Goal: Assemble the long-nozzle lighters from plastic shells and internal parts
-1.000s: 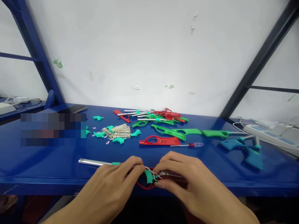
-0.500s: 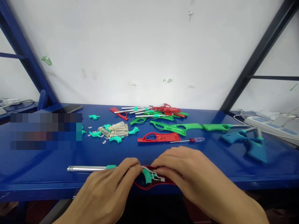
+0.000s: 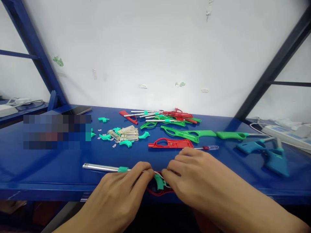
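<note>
At the table's front edge lies a partly assembled long-nosed gas lighter: a red handle shell (image 3: 159,193), a green trigger (image 3: 159,182), a looping white wire (image 3: 167,185) and a silver metal tube (image 3: 100,167) pointing left. A green collar (image 3: 123,169) sits on the tube. My left hand (image 3: 119,191) is closed around the front of the lighter, where tube and handle meet. The fingers of my right hand (image 3: 191,174) are closed over the handle beside the trigger and wire. They cover the rear of the shell, and their exact hold is hidden.
Behind my hands lie a red shell half (image 3: 170,143), a screwdriver (image 3: 210,148), clear fuel tanks (image 3: 128,133) and loose green triggers (image 3: 126,143). Further back are piled lighter parts (image 3: 167,120). Blue lighters (image 3: 277,161) and a green lighter (image 3: 230,135) lie right; a phone (image 3: 81,110) lies back left.
My right hand's fingers have shifted left along the handle, closer to the trigger, and now hide the wire's end connector. My left hand keeps its hold. The whole view has shifted slightly.
</note>
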{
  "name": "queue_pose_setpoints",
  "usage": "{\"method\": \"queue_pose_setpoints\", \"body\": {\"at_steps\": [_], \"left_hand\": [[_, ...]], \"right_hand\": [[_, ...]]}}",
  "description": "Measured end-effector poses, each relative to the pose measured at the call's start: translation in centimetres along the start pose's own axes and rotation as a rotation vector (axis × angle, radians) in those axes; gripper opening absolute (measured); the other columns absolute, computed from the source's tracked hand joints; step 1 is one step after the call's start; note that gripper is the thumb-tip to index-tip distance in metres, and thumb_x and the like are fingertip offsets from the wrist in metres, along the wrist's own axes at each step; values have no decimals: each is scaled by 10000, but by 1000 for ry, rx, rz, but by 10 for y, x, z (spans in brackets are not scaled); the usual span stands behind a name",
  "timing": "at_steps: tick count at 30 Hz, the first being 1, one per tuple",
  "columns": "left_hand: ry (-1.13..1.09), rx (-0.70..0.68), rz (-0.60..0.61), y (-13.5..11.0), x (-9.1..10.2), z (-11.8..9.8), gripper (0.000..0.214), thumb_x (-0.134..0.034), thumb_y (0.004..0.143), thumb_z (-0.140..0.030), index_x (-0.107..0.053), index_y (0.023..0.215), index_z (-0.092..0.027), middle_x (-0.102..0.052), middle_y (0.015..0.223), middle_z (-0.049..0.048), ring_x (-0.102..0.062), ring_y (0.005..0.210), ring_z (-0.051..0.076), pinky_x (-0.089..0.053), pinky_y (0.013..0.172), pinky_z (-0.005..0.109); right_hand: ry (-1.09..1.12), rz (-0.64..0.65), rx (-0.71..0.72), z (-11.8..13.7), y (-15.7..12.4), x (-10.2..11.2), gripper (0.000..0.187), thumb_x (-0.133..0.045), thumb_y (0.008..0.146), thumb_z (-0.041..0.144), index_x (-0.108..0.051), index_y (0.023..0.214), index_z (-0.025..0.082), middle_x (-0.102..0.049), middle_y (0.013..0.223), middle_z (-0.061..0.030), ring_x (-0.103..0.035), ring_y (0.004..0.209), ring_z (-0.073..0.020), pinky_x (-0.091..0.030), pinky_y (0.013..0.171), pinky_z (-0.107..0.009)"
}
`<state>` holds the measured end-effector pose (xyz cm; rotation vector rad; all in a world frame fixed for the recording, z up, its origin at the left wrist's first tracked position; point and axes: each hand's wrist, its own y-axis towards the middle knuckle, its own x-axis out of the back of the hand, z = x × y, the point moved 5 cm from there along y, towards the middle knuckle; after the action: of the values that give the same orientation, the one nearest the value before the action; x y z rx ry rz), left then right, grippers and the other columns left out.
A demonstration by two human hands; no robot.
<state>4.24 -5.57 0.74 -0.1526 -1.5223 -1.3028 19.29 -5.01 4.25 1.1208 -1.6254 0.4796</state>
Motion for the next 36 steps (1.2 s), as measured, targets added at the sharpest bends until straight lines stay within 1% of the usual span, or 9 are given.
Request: {"method": "queue_pose_setpoints", "body": {"at_steps": [3,5,7,10,13,22,27,32,36], "left_hand": [[-24,10,-2,3,1,-1,413,-322,959,33,-586,1221,-147,-776,1116,72,-776,749,179,-566,576,300],[-34,17,3,4,1,-1,405,-301,985,26,-581,1213,-157,-774,1092,61,-767,721,169,-547,554,298],[-44,20,10,5,2,-1,404,-286,1004,22,-576,1216,-163,-773,1083,53,-762,703,162,-537,544,295],[-61,21,28,4,2,0,403,-299,1001,27,-563,1240,-162,-768,1102,55,-765,719,165,-546,563,300],[-72,23,43,3,1,1,421,-314,977,41,-552,1257,-163,-761,1123,56,-767,737,169,-543,569,305],[-91,37,42,-6,-7,2,450,-303,985,39,-532,1304,-179,-739,1200,58,-757,783,161,-512,603,304],[-107,47,57,-3,-5,2,441,-280,992,44,-533,1259,-198,-740,1163,38,-752,751,154,-512,581,299],[-88,47,78,1,-2,2,453,-276,963,71,-528,1215,-208,-750,1110,24,-753,723,155,-523,568,294],[-64,44,101,2,-2,1,497,-278,915,98,-506,1232,-209,-754,1121,30,-751,697,160,-520,548,302]], "right_hand": [[-10,5,37,0,-1,0,161,-826,781,129,-714,746,238,-746,694,-36,-649,519,-213,-450,549,-365],[1,33,34,-2,-3,-2,186,-838,750,103,-715,763,241,-761,719,-31,-660,535,-212,-441,555,-363],[32,58,-1,-5,-6,-4,226,-845,722,78,-712,798,245,-780,762,-27,-694,598,-215,-440,578,-348],[94,86,-72,-9,-11,-4,251,-820,736,54,-692,832,246,-779,776,-12,-715,670,-209,-435,609,-324],[130,93,-112,-11,-15,-3,263,-797,746,39,-672,847,247,-761,762,2,-703,666,-204,-414,606,-324],[130,112,-134,-10,-15,-5,297,-803,755,29,-643,886,242,-720,772,32,-669,652,-204,-352,593,-371],[140,62,-122,-8,-15,-1,314,-841,754,32,-619,842,236,-688,736,58,-635,605,-175,-333,561,-364],[152,-24,-82,-5,-16,5,396,-893,725,31,-547,759,221,-642,689,79,-564,547,-133,-339,549,-351],[174,-43,-91,-6,-18,2,382,-893,752,45,-560,809,224,-655,745,72,-581,602,-147,-380,592,-353]]}}
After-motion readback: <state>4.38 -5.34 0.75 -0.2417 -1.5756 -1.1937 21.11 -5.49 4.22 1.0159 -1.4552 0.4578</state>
